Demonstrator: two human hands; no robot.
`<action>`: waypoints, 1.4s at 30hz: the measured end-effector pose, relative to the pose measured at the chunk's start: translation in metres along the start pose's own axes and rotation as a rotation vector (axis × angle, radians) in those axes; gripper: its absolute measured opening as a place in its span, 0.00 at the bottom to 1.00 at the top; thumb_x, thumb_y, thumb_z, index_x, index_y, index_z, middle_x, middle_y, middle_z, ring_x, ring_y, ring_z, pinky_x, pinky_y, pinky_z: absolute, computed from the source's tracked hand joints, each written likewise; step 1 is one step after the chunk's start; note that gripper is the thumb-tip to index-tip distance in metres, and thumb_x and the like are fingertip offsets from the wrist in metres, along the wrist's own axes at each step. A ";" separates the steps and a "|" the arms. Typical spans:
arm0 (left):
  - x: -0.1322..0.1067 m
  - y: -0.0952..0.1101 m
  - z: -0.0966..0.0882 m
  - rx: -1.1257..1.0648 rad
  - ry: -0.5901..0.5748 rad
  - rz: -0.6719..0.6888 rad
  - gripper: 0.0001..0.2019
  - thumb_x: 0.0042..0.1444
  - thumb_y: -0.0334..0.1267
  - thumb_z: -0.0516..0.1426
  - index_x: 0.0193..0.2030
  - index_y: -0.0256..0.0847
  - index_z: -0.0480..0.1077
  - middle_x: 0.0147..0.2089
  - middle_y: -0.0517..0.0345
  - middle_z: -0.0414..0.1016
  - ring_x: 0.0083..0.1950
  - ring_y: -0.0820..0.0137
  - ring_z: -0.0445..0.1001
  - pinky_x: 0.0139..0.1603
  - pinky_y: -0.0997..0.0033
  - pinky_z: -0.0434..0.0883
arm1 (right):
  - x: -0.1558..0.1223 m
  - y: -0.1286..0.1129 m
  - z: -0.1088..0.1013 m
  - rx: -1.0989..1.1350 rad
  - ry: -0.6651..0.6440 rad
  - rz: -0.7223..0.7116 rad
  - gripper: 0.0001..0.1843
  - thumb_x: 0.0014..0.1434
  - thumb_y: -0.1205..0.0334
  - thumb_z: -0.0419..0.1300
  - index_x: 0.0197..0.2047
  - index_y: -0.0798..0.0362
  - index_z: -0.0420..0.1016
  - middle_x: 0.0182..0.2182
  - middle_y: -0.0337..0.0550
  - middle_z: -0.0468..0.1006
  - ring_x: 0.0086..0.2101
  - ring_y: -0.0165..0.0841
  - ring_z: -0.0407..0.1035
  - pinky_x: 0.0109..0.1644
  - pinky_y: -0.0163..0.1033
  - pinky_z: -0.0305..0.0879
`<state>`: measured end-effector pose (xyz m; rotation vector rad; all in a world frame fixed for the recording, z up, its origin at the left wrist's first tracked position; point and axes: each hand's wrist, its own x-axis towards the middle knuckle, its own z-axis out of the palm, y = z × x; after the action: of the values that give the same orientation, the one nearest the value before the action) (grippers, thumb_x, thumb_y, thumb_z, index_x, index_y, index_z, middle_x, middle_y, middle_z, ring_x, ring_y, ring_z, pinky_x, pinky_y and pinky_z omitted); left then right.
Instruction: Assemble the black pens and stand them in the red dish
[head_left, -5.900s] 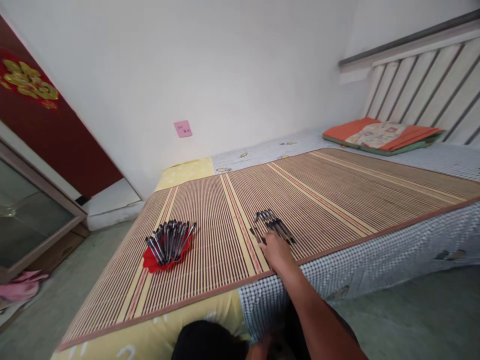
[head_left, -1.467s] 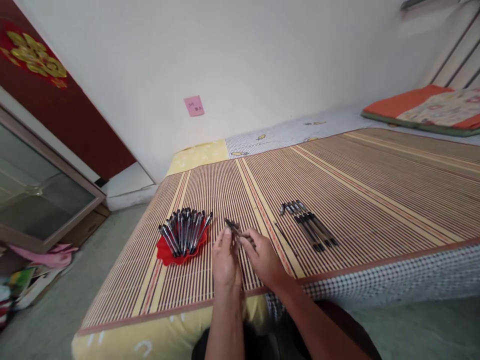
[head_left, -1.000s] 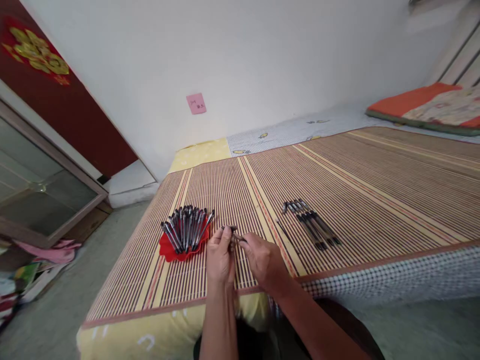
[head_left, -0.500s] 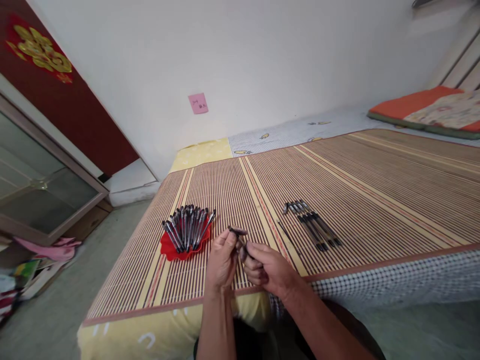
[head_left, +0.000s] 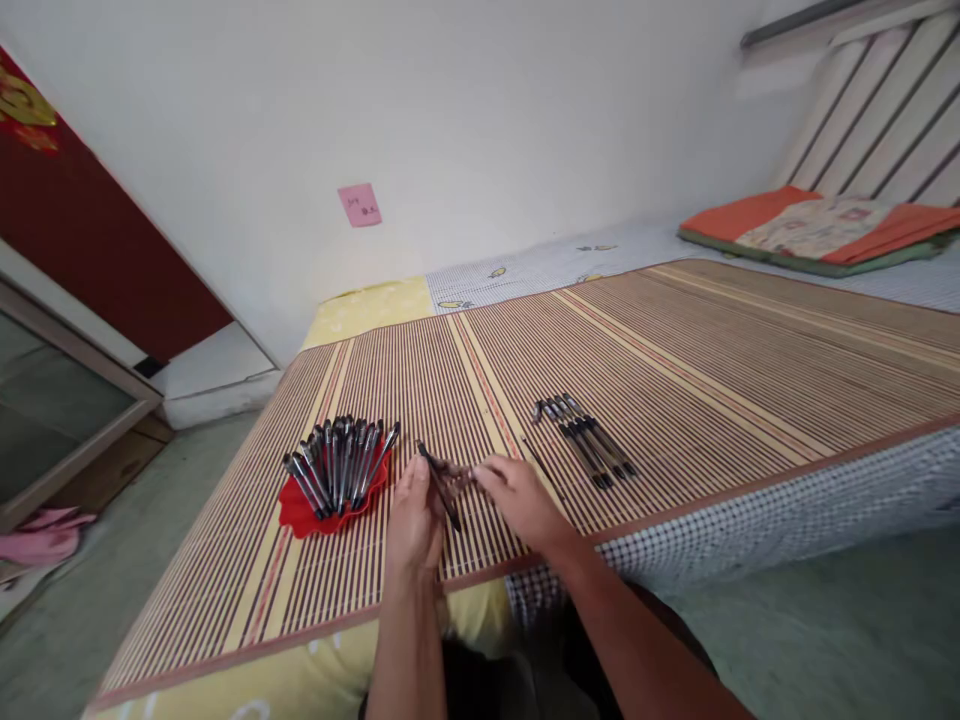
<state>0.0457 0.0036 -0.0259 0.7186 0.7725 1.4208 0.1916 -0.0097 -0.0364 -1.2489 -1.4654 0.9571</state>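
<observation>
Both of my hands are over the near edge of a striped bamboo mat (head_left: 675,380) on a bed. My left hand (head_left: 414,520) pinches a dark pen (head_left: 439,483) that slants up and to the left. My right hand (head_left: 519,500) is closed on a small dark piece at the pen's side; I cannot make out what it is. A red dish (head_left: 300,512) with several dark pens stands left of my hands. A row of several pens (head_left: 583,438) lies side by side on the mat to the right.
A thin dark refill (head_left: 541,464) lies alone on the mat beside the pen row. An orange and patterned cushion (head_left: 817,228) rests at the far right by a slatted headboard (head_left: 877,120). A pink note (head_left: 358,204) sticks to the white wall. Grey floor lies left and right.
My right hand went from the pen row to meet my left hand near the red dish. Since half a second ago the hands have drawn slightly apart, and the view has swung right.
</observation>
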 end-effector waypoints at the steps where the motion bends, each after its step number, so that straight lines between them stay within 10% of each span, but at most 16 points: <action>1: 0.001 -0.001 0.001 -0.008 -0.003 -0.002 0.19 0.47 0.50 0.69 0.33 0.38 0.70 0.27 0.62 0.71 0.28 0.73 0.69 0.31 0.73 0.69 | 0.002 0.003 -0.013 -0.146 0.080 -0.012 0.10 0.64 0.60 0.56 0.32 0.53 0.72 0.30 0.42 0.76 0.34 0.33 0.69 0.39 0.37 0.60; 7: 0.005 -0.015 0.005 0.074 -0.013 -0.035 0.19 0.51 0.51 0.67 0.33 0.39 0.67 0.24 0.67 0.63 0.22 0.79 0.58 0.21 0.81 0.57 | 0.003 0.017 -0.059 -0.836 0.215 0.230 0.05 0.62 0.63 0.61 0.38 0.56 0.74 0.40 0.51 0.79 0.38 0.39 0.74 0.38 0.38 0.58; 14: 0.004 -0.020 0.005 0.171 -0.044 -0.076 0.20 0.52 0.54 0.64 0.33 0.37 0.68 0.22 0.67 0.61 0.21 0.80 0.55 0.20 0.81 0.53 | 0.005 0.026 -0.052 -0.939 0.126 0.309 0.07 0.62 0.63 0.60 0.40 0.58 0.76 0.40 0.56 0.82 0.39 0.42 0.77 0.37 0.39 0.59; 21: 0.002 -0.029 0.007 0.228 -0.005 -0.105 0.20 0.42 0.47 0.71 0.33 0.35 0.71 0.24 0.66 0.65 0.21 0.82 0.57 0.20 0.81 0.53 | 0.012 0.026 -0.047 -0.747 0.179 0.234 0.06 0.61 0.66 0.59 0.34 0.57 0.76 0.35 0.57 0.82 0.37 0.41 0.76 0.38 0.40 0.60; 30: 0.000 -0.043 0.011 0.285 -0.047 -0.119 0.20 0.44 0.46 0.70 0.38 0.34 0.75 0.22 0.67 0.67 0.20 0.81 0.57 0.21 0.78 0.54 | 0.016 0.015 -0.014 0.266 0.216 0.135 0.15 0.54 0.48 0.61 0.32 0.53 0.72 0.19 0.35 0.71 0.20 0.31 0.64 0.24 0.36 0.60; 42: -0.002 -0.036 0.015 0.300 -0.053 -0.089 0.16 0.42 0.41 0.71 0.36 0.35 0.77 0.34 0.54 0.80 0.36 0.69 0.76 0.41 0.70 0.70 | 0.017 0.003 -0.009 0.383 0.258 0.062 0.14 0.51 0.51 0.65 0.29 0.54 0.74 0.22 0.36 0.70 0.25 0.29 0.63 0.29 0.35 0.60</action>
<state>0.0788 0.0007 -0.0470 0.9360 0.9763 1.2131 0.2003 0.0072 -0.0342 -1.0908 -0.9923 1.0191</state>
